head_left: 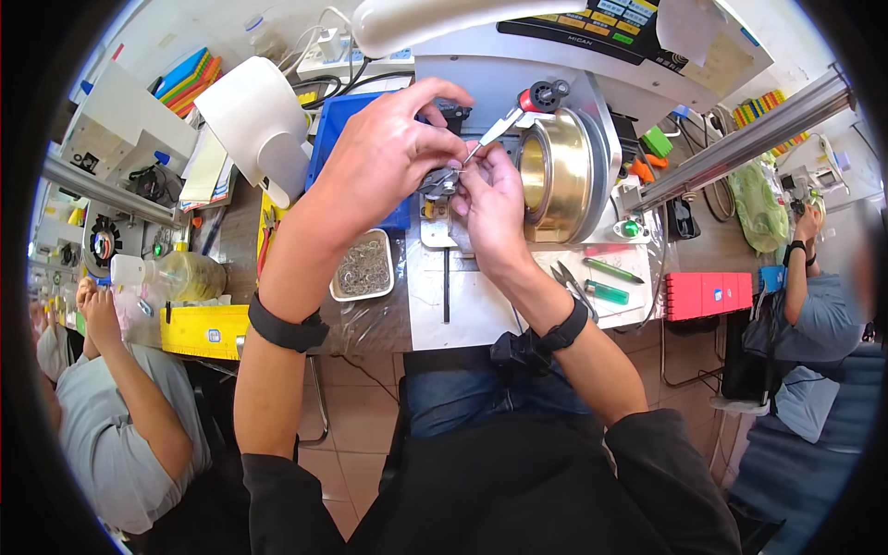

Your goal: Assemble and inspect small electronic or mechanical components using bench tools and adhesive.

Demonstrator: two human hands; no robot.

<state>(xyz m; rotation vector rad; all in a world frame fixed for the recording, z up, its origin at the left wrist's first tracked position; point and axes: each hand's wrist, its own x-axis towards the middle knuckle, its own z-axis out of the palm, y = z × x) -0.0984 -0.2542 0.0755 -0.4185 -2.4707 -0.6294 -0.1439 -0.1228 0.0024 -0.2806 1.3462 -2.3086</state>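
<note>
Both hands meet at the front of a benchtop machine, over its small dark clamp-like head (438,183). My left hand (388,148) reaches in from the left with its fingers curled and the tips pinched together; what they hold is too small to make out. Facing it, my right hand (492,199) pinches thumb and finger on a small thin metal piece (462,170). Just above the fingertips, a white pointed arm (499,128) slants down from a red and black knob (543,95). A large brass-coloured wheel (536,171) stands right of my right hand.
A white tray (388,289) of small metal loops lies left, before a blue bin (326,139). Pliers (575,289), a green pen (614,270) and a green case (606,293) lie right. Red boxes (709,295) stand farther right. Co-workers (129,407) sit at both sides.
</note>
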